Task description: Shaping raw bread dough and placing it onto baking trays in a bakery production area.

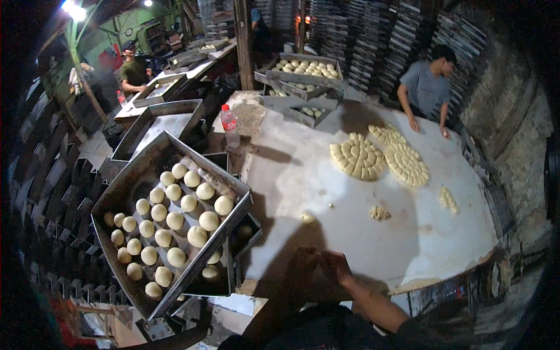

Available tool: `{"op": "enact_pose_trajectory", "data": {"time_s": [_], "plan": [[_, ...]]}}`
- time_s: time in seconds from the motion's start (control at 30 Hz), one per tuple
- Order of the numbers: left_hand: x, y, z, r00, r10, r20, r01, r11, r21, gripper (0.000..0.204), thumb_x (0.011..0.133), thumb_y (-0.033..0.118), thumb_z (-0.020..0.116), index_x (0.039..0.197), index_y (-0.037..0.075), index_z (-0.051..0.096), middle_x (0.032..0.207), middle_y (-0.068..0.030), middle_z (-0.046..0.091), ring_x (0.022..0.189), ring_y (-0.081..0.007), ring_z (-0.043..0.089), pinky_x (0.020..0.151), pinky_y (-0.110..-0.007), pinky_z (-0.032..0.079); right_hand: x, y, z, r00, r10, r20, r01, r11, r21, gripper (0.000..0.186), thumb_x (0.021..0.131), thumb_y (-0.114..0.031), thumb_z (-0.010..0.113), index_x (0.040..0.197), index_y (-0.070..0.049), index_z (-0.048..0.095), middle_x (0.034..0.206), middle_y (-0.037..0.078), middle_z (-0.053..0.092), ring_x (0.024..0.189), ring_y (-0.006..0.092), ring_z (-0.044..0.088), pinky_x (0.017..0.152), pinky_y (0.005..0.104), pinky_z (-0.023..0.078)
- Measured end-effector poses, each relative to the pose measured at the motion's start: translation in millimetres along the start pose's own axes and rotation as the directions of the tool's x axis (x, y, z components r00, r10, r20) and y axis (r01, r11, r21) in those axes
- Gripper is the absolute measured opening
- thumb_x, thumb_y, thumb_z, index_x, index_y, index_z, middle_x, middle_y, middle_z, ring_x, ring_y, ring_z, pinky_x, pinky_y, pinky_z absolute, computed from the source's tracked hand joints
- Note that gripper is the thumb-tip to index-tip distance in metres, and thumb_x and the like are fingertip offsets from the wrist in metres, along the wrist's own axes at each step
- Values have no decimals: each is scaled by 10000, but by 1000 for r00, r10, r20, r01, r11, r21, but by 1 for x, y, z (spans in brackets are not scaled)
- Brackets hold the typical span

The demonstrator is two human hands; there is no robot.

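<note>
My left hand (305, 256) and my right hand (335, 265) are close together over the near edge of the pale worktable (350, 239). Fingers curl inward on both, in deep shadow. Whatever they hold, if anything, I cannot make out. Just beyond them lies a small dough ball (307, 217), with a tiny dough scrap (331, 205) past it. To the right sit a small clump of dough pieces (379, 213) and a short row of cut dough (448, 200). Farther back are three flat dough rounds cut into segments, one of them the left round (357, 157).
A deep metal tray (201, 256) of dough balls stands tilted at left, above other trays. A plastic bottle (231, 129) stands behind it. Stacked trays (271, 75) hold more dough at the back. One person (429, 87) works across the table; another (134, 71) stands far left.
</note>
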State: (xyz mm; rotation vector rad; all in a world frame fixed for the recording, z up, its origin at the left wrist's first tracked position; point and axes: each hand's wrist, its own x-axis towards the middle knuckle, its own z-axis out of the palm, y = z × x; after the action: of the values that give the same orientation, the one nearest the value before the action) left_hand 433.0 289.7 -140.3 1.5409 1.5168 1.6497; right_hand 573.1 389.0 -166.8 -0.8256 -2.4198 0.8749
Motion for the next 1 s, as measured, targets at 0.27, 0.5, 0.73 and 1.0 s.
{"op": "enact_pose_trajectory", "data": {"time_s": [0.27, 0.5, 0.73, 1.0], "plan": [[-50, -36, -2, 717, -455, 528, 466, 876, 122, 378, 864, 245, 604, 1164, 24, 535, 1024, -144, 595, 965, -301, 574, 832, -358, 458, 43, 113, 8, 989, -22, 149, 93, 867, -489, 210, 813, -199, 596, 943, -39, 559, 924, 141, 563, 928, 334, 562, 759, 432, 499], [-25, -22, 96, 959, -38, 279, 77, 988, -131, 287, 923, 225, 574, 1143, 43, 597, 847, -14, 623, 788, -102, 559, 718, -263, 466, 65, 252, -115, 892, 160, -422, -282, 928, -245, 132, 763, -118, 647, 823, -21, 581, 968, 192, 515, 854, 374, 525, 786, 429, 442], [-16, -41, 199, 909, -413, 52, 398, 899, 182, 338, 864, 186, 659, 1178, 71, 605, 863, -49, 647, 561, -65, 513, 559, -250, 452, -28, 231, -83, 944, 328, -34, -263, 811, 522, 325, 861, -346, 542, 937, -52, 659, 742, 93, 583, 638, 203, 562, 603, 349, 473], [35, 17, 292, 766, -598, 234, 542, 798, 265, 400, 826, 153, 647, 1216, 101, 573, 988, -137, 668, 856, -226, 662, 739, -314, 511, -113, 241, -71, 922, 332, -202, -11, 543, 840, 253, 917, -287, 562, 943, -38, 524, 764, 73, 604, 721, 150, 584, 645, 299, 468]]}}
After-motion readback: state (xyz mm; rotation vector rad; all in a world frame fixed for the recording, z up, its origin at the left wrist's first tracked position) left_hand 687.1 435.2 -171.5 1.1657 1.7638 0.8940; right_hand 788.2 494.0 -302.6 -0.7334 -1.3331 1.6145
